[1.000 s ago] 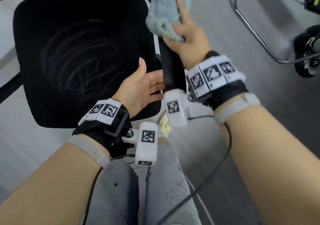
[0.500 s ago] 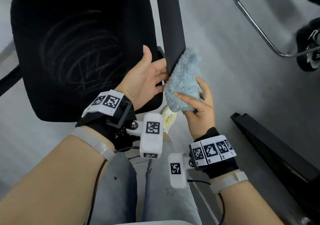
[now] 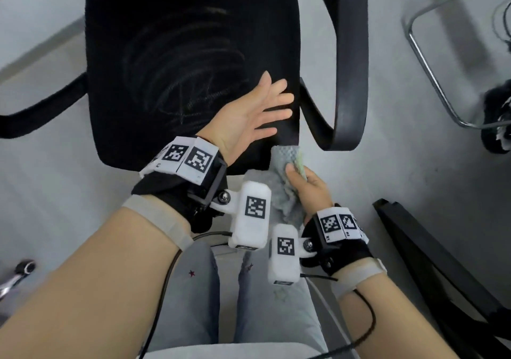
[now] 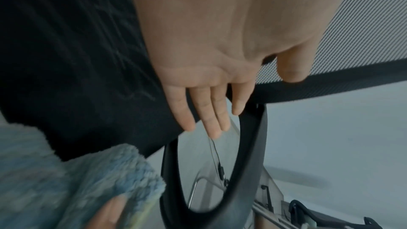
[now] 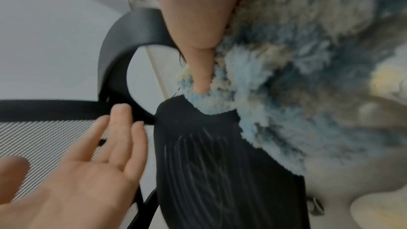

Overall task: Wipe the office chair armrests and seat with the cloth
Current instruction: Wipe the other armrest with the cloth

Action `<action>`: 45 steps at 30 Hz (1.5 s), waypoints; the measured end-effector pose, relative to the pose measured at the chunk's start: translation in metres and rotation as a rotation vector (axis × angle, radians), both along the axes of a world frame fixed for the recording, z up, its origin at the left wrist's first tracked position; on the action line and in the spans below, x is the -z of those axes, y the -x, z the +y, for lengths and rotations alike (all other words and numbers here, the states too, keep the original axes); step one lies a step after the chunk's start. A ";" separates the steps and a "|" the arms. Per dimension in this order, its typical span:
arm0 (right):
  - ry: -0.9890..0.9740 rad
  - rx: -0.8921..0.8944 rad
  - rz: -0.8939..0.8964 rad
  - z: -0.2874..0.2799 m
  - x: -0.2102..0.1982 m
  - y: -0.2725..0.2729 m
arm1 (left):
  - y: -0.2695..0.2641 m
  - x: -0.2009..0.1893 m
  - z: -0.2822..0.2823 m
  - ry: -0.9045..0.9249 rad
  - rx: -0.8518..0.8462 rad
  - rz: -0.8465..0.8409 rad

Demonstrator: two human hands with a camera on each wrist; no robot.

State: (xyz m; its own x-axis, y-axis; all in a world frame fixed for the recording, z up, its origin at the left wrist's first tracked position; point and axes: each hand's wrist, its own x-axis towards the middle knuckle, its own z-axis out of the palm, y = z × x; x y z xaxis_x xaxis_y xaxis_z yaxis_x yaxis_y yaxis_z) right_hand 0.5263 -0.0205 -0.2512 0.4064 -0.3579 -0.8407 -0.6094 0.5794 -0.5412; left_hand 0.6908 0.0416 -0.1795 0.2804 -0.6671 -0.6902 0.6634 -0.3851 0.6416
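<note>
The black office chair seat (image 3: 177, 63) fills the upper middle of the head view, with pale scribble marks on its fabric. Its right armrest (image 3: 351, 63) curves down beside it; the left armrest (image 3: 41, 110) reaches off to the left. My left hand (image 3: 257, 112) hovers over the seat's near right corner, palm showing, fingers straight and spread (image 4: 209, 111). My right hand (image 3: 309, 187) grips the fluffy light-blue cloth (image 3: 284, 159) just below that corner, thumb pressed into the pile (image 5: 286, 79). The cloth touches the seat's front edge (image 5: 198, 111).
A chrome tube frame (image 3: 425, 63) stands on the grey floor at the right, with a black shoe (image 3: 497, 121) beside it. A black bar (image 3: 442, 264) lies at the lower right. My legs in light jeans (image 3: 249, 303) are below the hands.
My right hand has pulled the cloth off the right armrest and down to the seat's front corner. My left hand let go of the armrest and opened over the seat.
</note>
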 end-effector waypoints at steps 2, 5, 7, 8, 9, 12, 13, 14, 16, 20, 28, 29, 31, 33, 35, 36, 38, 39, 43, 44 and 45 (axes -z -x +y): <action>-0.038 -0.046 -0.028 0.018 -0.011 -0.031 | -0.017 -0.008 0.025 -0.039 -0.037 -0.085; -0.094 -0.046 -0.108 0.045 -0.027 -0.081 | -0.044 -0.019 0.066 -0.093 -0.119 -0.206; -0.113 -0.083 -0.148 0.063 -0.037 -0.115 | -0.062 -0.026 0.094 -0.112 -0.199 -0.276; -0.130 -0.092 -0.159 0.073 -0.041 -0.131 | -0.071 -0.030 0.109 -0.118 -0.234 -0.318; -0.143 -0.103 -0.167 0.083 -0.046 -0.147 | -0.080 -0.033 0.123 -0.122 -0.266 -0.365; -0.133 -0.138 -0.199 0.109 -0.058 -0.189 | -0.104 -0.043 0.164 -0.122 -0.400 -0.540; -0.124 -0.153 -0.222 0.118 -0.061 -0.202 | -0.113 -0.046 0.179 -0.111 -0.473 -0.600; -0.116 -0.167 -0.250 0.126 -0.064 -0.214 | -0.121 -0.047 0.194 -0.094 -0.554 -0.651; -0.069 -0.197 -0.303 0.140 -0.069 -0.236 | -0.139 -0.046 0.226 -0.085 -0.716 -0.721; 0.066 -0.201 -0.344 0.165 -0.075 -0.275 | -0.170 -0.027 0.283 -0.257 -0.905 -0.745; 0.313 -0.307 -0.447 0.196 -0.074 -0.320 | -0.185 0.032 0.326 -0.684 -0.527 -0.219; 0.361 -0.368 -0.467 0.200 -0.071 -0.325 | -0.183 0.032 0.327 -0.692 -0.517 -0.214; 0.483 -0.508 -0.497 0.208 -0.066 -0.341 | -0.178 0.033 0.329 -0.619 -0.528 -0.208; 0.633 -0.620 -0.491 0.215 -0.056 -0.362 | -0.174 0.034 0.330 -0.558 -0.555 -0.183; 0.759 -0.733 -0.421 0.223 -0.048 -0.383 | -0.170 0.038 0.334 -0.515 -0.607 -0.149; 0.801 -0.808 -0.365 0.227 -0.045 -0.388 | -0.167 0.040 0.335 -0.478 -0.632 -0.124; 0.816 -0.917 -0.287 0.237 -0.038 -0.384 | -0.159 0.044 0.339 -0.406 -0.662 -0.086; 0.795 -0.939 -0.287 0.243 -0.036 -0.374 | -0.156 0.047 0.341 -0.385 -0.683 -0.073; 0.662 -1.094 -0.351 0.262 -0.041 -0.311 | -0.150 0.054 0.347 -0.324 -0.772 0.008; 0.640 -1.141 -0.371 0.263 -0.044 -0.300 | -0.149 0.055 0.347 -0.299 -0.807 0.033; 0.623 -1.178 -0.386 0.261 -0.044 -0.294 | -0.148 0.055 0.346 -0.267 -0.839 0.057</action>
